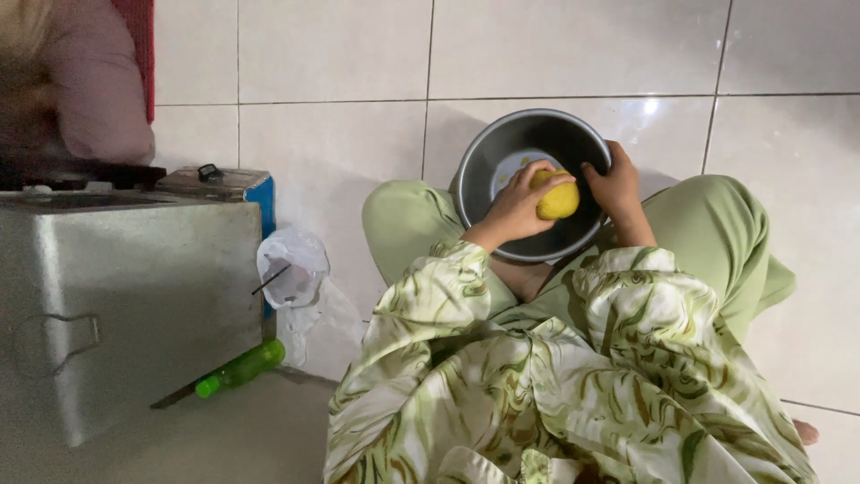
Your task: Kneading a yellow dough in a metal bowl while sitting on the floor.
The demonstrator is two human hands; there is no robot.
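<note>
Both hands working a yellow fruit point(559, 199) over a steel bowl point(484, 166) on the tiled floor.
Left hand point(518, 206) fingers wrapping the fruit; right hand point(616, 186) gripping bowl rim, touching fruit. Green bottle point(240, 367) lying beside metal box point(125, 305); white plastic bag point(294, 269) near it.

On the white tiled floor point(573, 54) at the left stands a big metal box point(125, 305) with a handle. Beside it lie a green bottle point(240, 367) and a crumpled clear plastic bag point(294, 269). A small blue-sided tin point(224, 185) stands behind the box.
</note>
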